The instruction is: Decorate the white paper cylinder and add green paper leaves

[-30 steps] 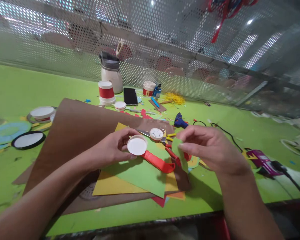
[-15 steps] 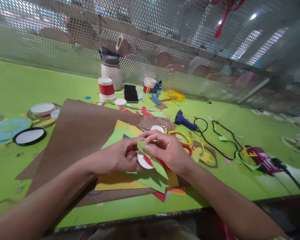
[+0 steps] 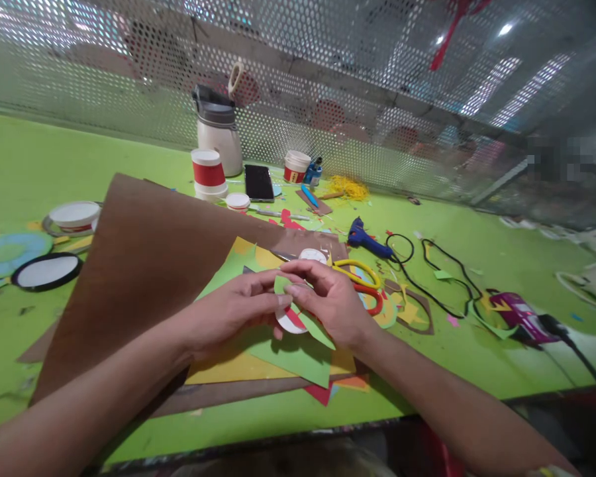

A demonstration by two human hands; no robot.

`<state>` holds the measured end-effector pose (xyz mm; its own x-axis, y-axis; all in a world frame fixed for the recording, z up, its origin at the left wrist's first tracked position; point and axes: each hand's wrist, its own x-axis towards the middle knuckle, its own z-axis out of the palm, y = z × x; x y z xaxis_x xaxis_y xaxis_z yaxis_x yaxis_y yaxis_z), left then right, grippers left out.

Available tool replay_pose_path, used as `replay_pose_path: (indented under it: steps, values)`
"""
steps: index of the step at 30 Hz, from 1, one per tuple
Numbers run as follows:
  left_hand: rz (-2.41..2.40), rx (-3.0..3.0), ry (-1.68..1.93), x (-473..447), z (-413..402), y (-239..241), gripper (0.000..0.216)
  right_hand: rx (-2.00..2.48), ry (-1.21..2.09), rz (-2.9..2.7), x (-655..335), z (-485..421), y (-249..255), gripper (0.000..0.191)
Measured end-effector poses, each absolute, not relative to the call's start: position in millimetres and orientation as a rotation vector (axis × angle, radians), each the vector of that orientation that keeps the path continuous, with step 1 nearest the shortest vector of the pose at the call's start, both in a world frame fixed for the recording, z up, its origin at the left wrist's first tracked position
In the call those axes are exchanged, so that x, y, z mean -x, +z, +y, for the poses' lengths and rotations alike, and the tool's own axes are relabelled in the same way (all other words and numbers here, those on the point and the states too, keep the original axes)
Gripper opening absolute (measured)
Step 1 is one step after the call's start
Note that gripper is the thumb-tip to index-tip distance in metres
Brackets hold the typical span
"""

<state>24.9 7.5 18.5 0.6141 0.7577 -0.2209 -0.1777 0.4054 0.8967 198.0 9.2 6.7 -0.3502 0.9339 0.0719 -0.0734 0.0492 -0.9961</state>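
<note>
My left hand pinches a small round white lid at the middle of the bench. My right hand meets it from the right, fingers closed on a green paper leaf shape that lies over the lid. Both hands hover above a green paper sheet stacked on a yellow sheet and a large brown card. Yellow and red scissors lie just right of my right hand.
At the back stand a white jug, a red-banded cup, a black phone and a small tub. A blue glue gun with black cable and a purple tool lie right. Rings and lids sit left.
My right hand has brought the green leaf shape left onto the white lid, and both hands now hold the two pieces together. The view has shifted slightly.
</note>
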Motion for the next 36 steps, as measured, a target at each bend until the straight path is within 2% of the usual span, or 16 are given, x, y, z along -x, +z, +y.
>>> replay_pose_path:
  steps: [9,18,36]
  values:
    - [0.770,-0.992,0.703,-24,11,12,0.021,1.015,1.483,-1.368,-202,7,6,0.021]
    - [0.866,-0.997,0.770,-21,14,12,0.032,1.257,1.426,-1.517,-210,4,16,0.026]
    - [1.018,-1.110,0.821,-20,17,18,0.029,1.167,1.468,-1.451,-205,2,10,0.029]
